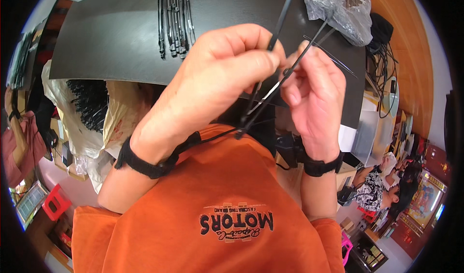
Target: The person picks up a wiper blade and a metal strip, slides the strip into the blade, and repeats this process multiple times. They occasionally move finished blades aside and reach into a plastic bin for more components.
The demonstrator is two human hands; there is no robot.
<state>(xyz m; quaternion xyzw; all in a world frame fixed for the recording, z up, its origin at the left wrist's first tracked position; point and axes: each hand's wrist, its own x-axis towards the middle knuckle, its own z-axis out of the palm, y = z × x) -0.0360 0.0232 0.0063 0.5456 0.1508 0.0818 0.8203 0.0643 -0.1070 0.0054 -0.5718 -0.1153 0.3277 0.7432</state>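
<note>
My left hand (212, 65) is closed in a pinch round a narrow black strap (282, 19), which runs up past the top edge. Facing it, my right hand (319, 94) pinches another length of narrow black strap (316, 35) between thumb and fingers. The lengths cross between my hands and hang toward my orange shirt (193, 186). Whether they are one looped strap or two, I cannot tell. A small dark piece sits on the strap at the right fingertips; a short whitish stretch shows just below. Both hands are above the table's near edge.
On the dark table (111, 36) lies a row of several black straps (176, 19). A clear plastic bag (319, 2) and a thin pointed item (338, 62) are at the right. Left below the table hangs a plastic bag (63, 91) of black strips (87, 101). Other people are at both sides.
</note>
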